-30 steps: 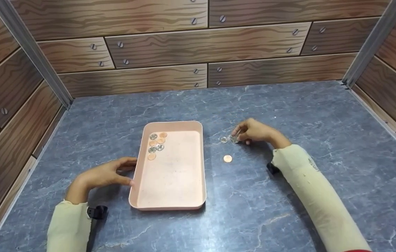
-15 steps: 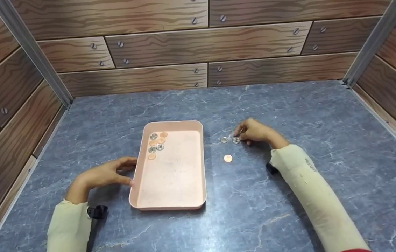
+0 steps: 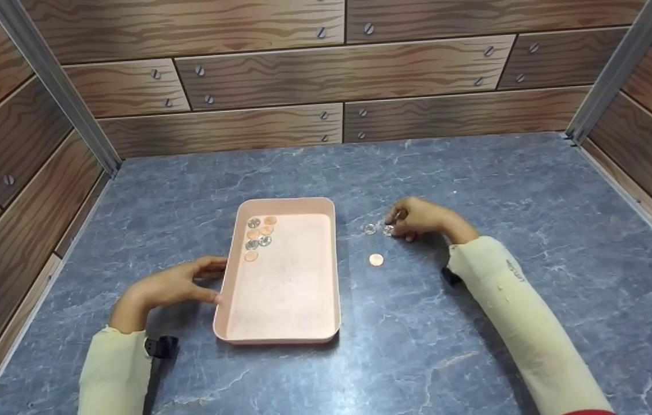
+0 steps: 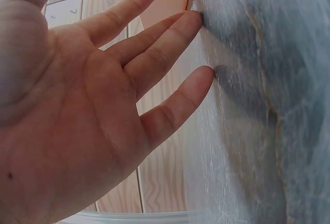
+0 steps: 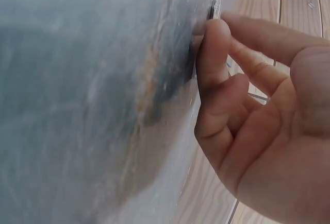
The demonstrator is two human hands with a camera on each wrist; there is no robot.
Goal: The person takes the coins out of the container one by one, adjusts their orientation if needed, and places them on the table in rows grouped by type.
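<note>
Left hand (image 3: 171, 286) lay flat-fingered against the pink tray (image 3: 280, 331), gripping nothing. Right hand (image 3: 421, 217) pinched a silver coin (image 3: 387, 230) off the counter (image 3: 476, 173), right of the tray. Coin looked thin, stiff, slippery: best lifted by its edge.

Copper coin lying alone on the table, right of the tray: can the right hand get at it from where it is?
Probably yes. The copper coin lies on bare table just nearer than the right hand, with nothing between them. That hand is busy pinching a silver coin, though.
</note>
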